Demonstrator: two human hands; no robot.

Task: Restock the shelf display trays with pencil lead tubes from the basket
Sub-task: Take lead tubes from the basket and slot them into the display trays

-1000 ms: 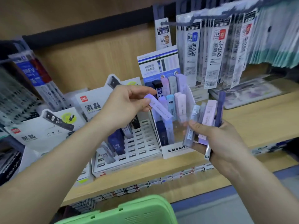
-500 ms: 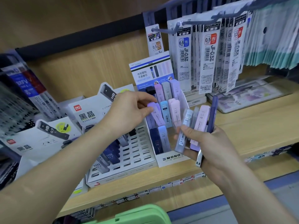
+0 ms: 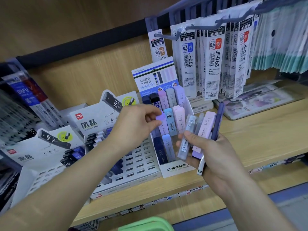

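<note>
Left hand (image 3: 138, 124) pinches lavender tube (image 3: 161, 125) by its cap, thumb and fingers clamped. The tube stands in the middle row of MONO tray (image 3: 176, 169), long axis about 12-to-6; seating push likely toward 6. Right hand (image 3: 211, 157), at tray's 3 o'clock, grips spare tubes (image 3: 205, 125) in a fan.

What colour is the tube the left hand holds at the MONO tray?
The small plastic lead tube is pale purple; head view.
</note>
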